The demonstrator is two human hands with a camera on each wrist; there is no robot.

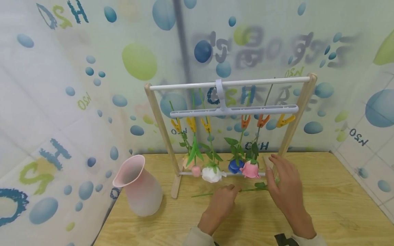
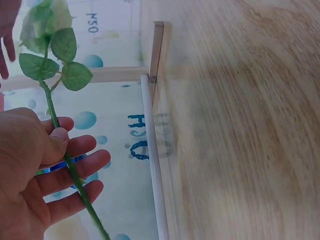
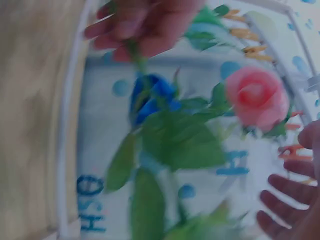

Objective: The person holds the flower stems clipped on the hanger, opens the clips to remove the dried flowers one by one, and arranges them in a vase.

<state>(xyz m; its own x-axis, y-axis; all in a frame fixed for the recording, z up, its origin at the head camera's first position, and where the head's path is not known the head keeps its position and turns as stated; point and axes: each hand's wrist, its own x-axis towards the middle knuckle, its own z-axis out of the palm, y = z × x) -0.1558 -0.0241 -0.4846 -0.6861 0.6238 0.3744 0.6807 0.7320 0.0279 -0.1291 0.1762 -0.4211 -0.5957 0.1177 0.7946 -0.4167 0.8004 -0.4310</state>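
Nearest, the left hand [image 1: 222,201] pinches the thin green artificial flower stem [image 2: 70,167] between thumb and curled fingers, as the left wrist view shows plainly; the stem runs across the fingers, with its oval green leaves [image 2: 62,57] beyond the fingertips. From the head view the stem lies low over the pale wooden tabletop [image 1: 338,205], its bare end pointing left toward the frosted pink vase [image 1: 140,188] and its leafy end under the right hand [image 1: 286,191]. That right hand is spread, fingers relaxed over the leaves; whether it touches them I cannot tell, and its own wrist view is too blurred to settle it.

To handle this well, I would judge that the pinch should stay firm but near the stem's middle, so the long thin rod does not swing or droop at either end. The open hand would do best steadying the leafy end lightly rather than crushing the leaves.

Just beyond the hands stands the wooden-legged rack with a white rail [image 1: 229,83], its lower white bar [image 1: 187,173] close to the fingertips. From the white clip hanger [image 1: 234,110] hang other flowers head down: a white bloom [image 1: 211,174], a blue one [image 1: 235,166] and a pink rose [image 1: 250,169]. These hang near enough that a careless lift could knock them, so the stem is better raised clear of them.
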